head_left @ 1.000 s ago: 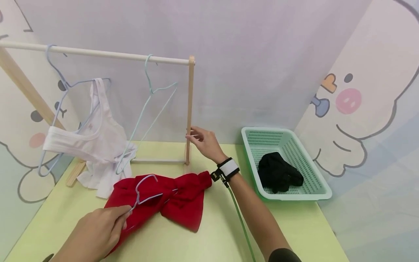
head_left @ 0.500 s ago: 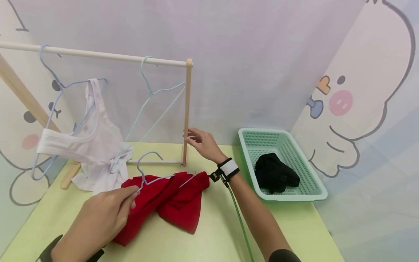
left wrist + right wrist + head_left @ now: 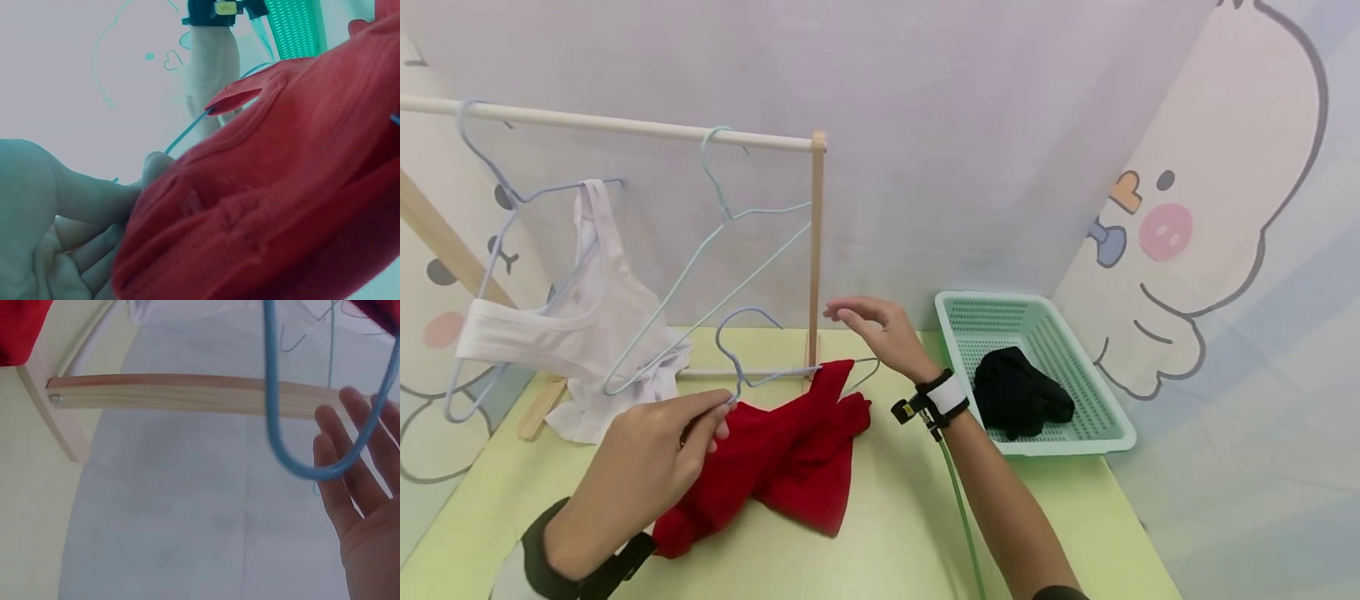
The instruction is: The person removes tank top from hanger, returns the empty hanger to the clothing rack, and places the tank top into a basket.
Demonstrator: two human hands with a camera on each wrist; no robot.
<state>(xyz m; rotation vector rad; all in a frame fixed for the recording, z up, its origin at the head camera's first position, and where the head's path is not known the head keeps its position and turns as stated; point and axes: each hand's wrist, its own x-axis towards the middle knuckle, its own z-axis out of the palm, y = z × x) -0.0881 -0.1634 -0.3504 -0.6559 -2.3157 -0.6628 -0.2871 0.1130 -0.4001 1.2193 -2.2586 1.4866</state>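
Note:
In the head view, my left hand (image 3: 651,454) pinches a blue wire hanger (image 3: 745,308) just below its hook. A red garment (image 3: 805,450) hangs on it, one strap over the hanger's right arm and the lower part bunched near the table. The left wrist view shows my left thumb and fingers at the red cloth (image 3: 281,150). My right hand (image 3: 887,337) holds nothing, its fingers extended beside the hanger's right end. From the right wrist, that blue hanger end (image 3: 275,425) overlaps the spread fingers of my right hand (image 3: 369,506).
A clothes rack with a white bar (image 3: 625,123) and wooden post (image 3: 817,250) stands behind. On it hang a white tank top (image 3: 542,333) on a blue hanger and a bare mint hanger (image 3: 703,158). A green basket (image 3: 1060,448) at right holds black cloth (image 3: 1018,396).
My left hand has lifted the hanger up and to the right, drawing the red garment's strap up with it. My right hand has come away from the wooden post toward the hanger's end.

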